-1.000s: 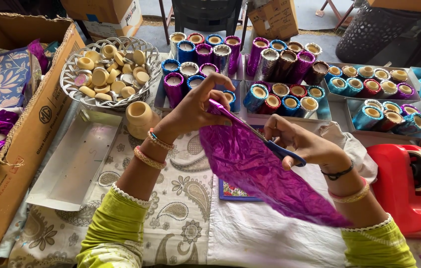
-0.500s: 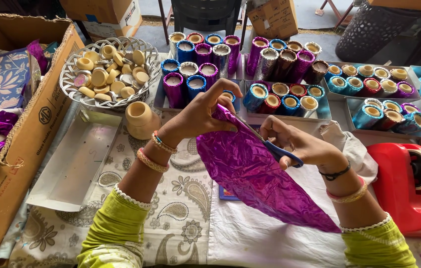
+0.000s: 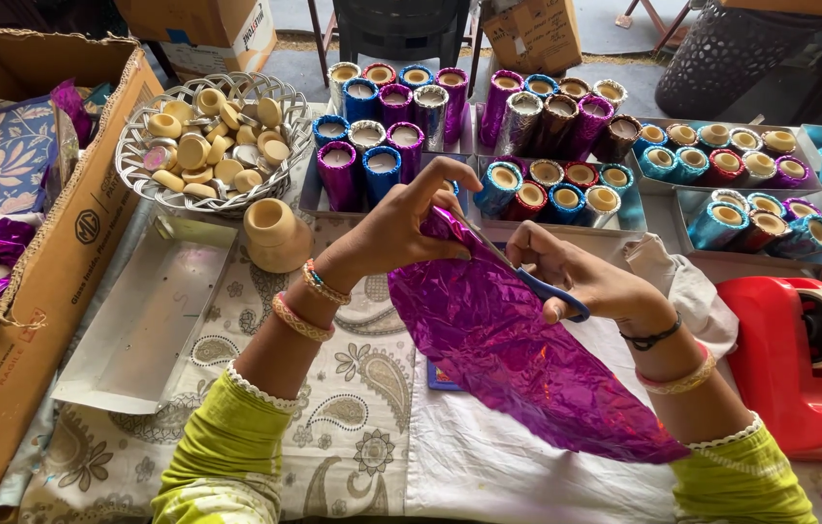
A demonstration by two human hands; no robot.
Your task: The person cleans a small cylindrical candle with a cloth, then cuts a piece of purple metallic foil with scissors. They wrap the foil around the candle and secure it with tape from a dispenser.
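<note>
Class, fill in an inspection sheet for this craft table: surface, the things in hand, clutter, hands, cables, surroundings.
Surface: table under a paisley cloth.
Things in hand: crinkled purple foil sheet and blue-handled scissors.
Clutter: wire basket of small wax discs, bare candle, flat metal tray, rows of foil-wrapped candles, red tape dispenser.
Hands: left hand pinches the foil's top edge; right hand grips the scissors, cutting into the foil.
Cables: nothing seen.
Surroundings: cardboard box at left, more boxes and chair legs behind.
</note>
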